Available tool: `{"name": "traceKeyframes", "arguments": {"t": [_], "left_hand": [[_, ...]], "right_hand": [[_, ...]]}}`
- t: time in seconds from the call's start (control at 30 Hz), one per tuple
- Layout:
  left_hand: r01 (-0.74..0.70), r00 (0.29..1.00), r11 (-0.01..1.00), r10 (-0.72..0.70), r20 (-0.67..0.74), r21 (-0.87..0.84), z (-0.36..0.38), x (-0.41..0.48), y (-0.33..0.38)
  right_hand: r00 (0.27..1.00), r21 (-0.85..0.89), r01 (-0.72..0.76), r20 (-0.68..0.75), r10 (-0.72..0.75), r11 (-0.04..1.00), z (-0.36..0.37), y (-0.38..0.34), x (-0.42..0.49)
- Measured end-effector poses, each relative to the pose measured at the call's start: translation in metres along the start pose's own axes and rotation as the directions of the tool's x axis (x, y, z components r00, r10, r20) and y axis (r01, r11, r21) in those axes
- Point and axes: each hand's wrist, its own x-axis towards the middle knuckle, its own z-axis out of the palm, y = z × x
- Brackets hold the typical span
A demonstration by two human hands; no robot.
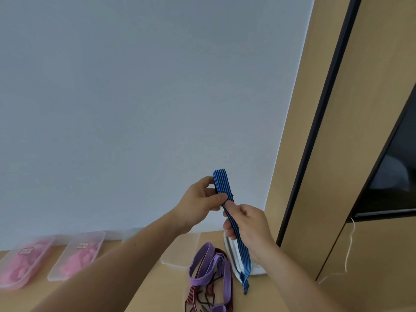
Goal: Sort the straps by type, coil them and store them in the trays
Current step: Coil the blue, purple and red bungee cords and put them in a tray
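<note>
A blue striped elastic strap (221, 184) is held up above the table, folded over at its top. My left hand (200, 204) pinches the folded part between thumb and fingers. Just below, my right hand (247, 224) grips the hanging length, whose tail (245, 273) drops down to the table. On the wooden table lie a purple strap (216, 262) and a dark red strap (198, 293), loosely tangled together. Two clear trays holding pink straps (24, 262) (78, 255) stand at the left.
A clear empty tray (182, 251) sits behind my left forearm, and a white tray (231, 251) lies under the blue strap's tail. A pale wall rises behind the table. A wooden cabinet (337, 154) with a dark edge stands at the right.
</note>
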Motion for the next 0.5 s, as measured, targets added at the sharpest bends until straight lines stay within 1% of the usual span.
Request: {"name": "traceKeyframes", "arguments": {"t": [0.13,0.17,0.23,0.3,0.37,0.43,0.5], "left_hand": [[-0.112,0.986,0.953,0.141,-0.087,0.282,-0.003,0.003,-0.002],[-0.132,0.981,0.932,0.172,-0.093,0.337,-0.005,0.002,-0.004],[-0.191,0.970,0.878,0.237,-0.052,0.439,-0.005,-0.002,-0.009],[-0.287,0.943,0.788,0.334,0.014,0.544,-0.003,-0.005,-0.014],[-0.354,0.903,0.683,0.428,0.043,0.639,-0.001,-0.007,-0.019],[-0.389,0.857,0.552,0.510,0.071,0.737,-0.002,-0.008,-0.021],[-0.446,0.789,0.386,0.595,0.151,0.807,-0.003,-0.009,-0.022]], "right_hand": [[1.000,-0.005,-0.025,0.014,0.025,1.000,-0.003,0.000,-0.002],[1.000,-0.010,-0.020,0.016,0.021,1.000,-0.004,0.000,-0.002],[1.000,-0.011,-0.016,0.019,0.017,1.000,-0.004,0.000,-0.003],[0.999,0.041,-0.029,0.024,0.028,0.999,-0.001,-0.001,-0.004],[0.998,0.108,-0.054,0.031,0.051,0.993,0.000,-0.003,-0.006],[0.997,0.145,-0.076,0.033,0.072,0.987,0.000,-0.003,-0.006],[0.997,0.153,-0.080,0.031,0.076,0.985,-0.001,-0.004,-0.005]]}}
